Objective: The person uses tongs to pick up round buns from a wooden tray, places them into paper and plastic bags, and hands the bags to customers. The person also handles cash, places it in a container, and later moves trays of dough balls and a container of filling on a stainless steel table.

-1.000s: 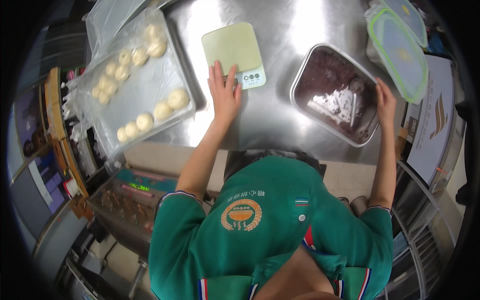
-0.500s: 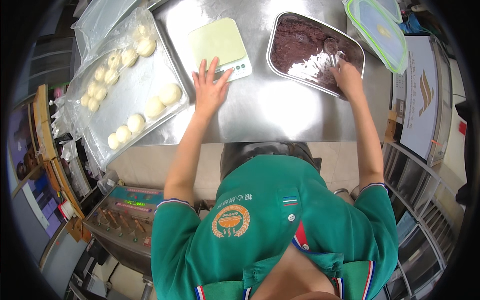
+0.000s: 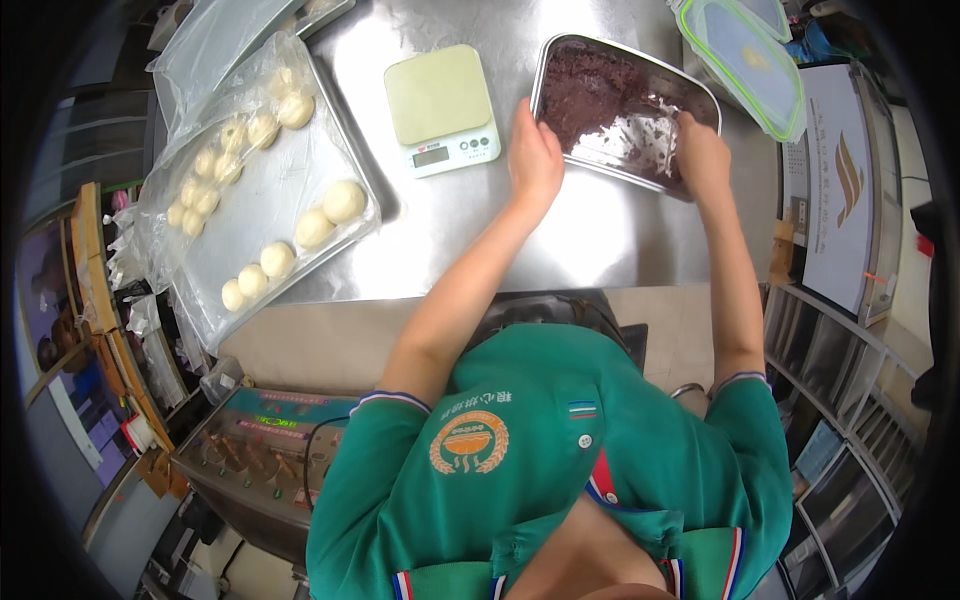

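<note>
A rectangular metal pan holds dark reddish-brown paste, with bare shiny metal showing where the paste is scraped away. My left hand grips the pan's near left edge, its fingers along the outer wall. Over the pan's right side, my right hand is closed round a spoon. Most of the spoon is hidden by the hand and the paste. To the left of the pan lies a kitchen scale with a pale green top and nothing on it.
At the left, a metal tray carries several pale dough balls, partly under clear plastic sheeting. A green-rimmed clear lid leans beyond the pan. The steel table's near edge runs before me.
My left hand has left the scale and moved right to the pan's edge. The right hand stays at the pan with the spoon, which has shifted slightly.
</note>
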